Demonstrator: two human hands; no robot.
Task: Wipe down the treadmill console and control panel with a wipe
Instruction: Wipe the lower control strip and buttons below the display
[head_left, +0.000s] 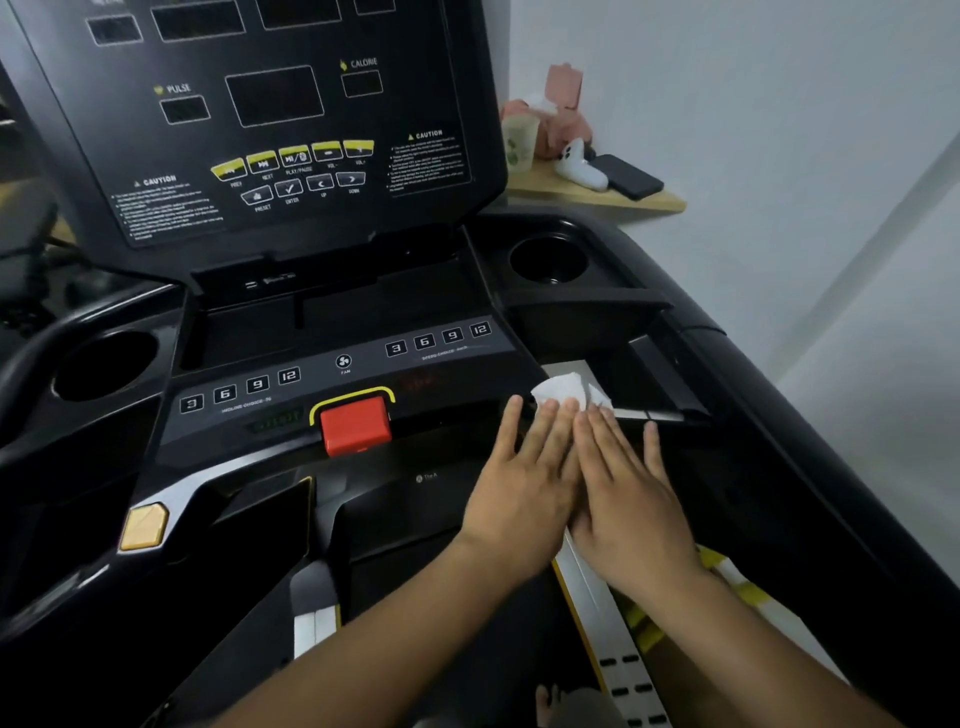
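1. Both hands lie flat, side by side with fingers straight: the left hand (519, 467) and right hand (626, 483) press their fingertips on the wipe (563, 388). Neither is curled round it.
2. The wipe is a crumpled white sheet at the right end of the control panel (311, 382), on the edge of a small tray just right of the speed buttons. It is partly covered by the fingers.
3. Judging by this position, the wiping is under way and is on the lower right part of the treadmill.
4. No streaks or wet patches show on the black surfaces, so I cannot tell which areas are already done.
5. Probably still to be covered: the upright console (270, 130) with its display windows and yellow keys, well apart from the wipe, the red stop button (356, 423), the left button row and the cup holders (548, 257).
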